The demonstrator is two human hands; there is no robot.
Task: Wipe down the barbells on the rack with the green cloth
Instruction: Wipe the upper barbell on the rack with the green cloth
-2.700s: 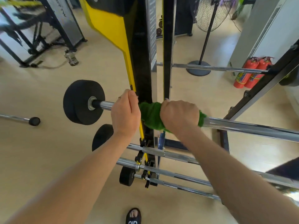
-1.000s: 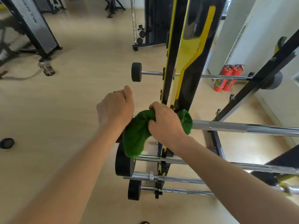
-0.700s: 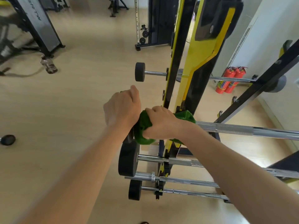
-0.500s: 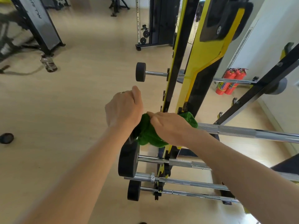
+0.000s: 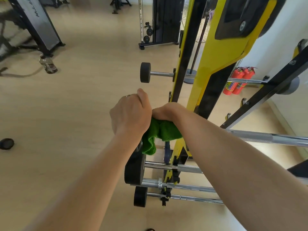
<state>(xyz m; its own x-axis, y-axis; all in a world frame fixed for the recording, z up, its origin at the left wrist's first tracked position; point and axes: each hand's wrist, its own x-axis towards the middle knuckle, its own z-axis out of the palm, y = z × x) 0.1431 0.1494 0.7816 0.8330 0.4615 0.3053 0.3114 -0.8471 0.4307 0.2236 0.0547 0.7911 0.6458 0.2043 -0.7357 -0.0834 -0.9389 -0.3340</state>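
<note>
Wiping the barbell (image 5: 270, 138) near its left end, we clamp our right hand (image 5: 166, 111) around the green cloth (image 5: 160, 134) on the shaft. Our left hand (image 5: 130, 114) is closed beside it; what it grips is hidden. We should keep the cloth tight, then continue toward the yellow rack upright (image 5: 216, 60).

Barbells (image 5: 183, 168) on rack: five. Green cloth (image 5: 160, 132): one. Fire extinguishers (image 5: 233, 82): two. Bottle (image 5: 48, 65): one. Hands: two.
</note>
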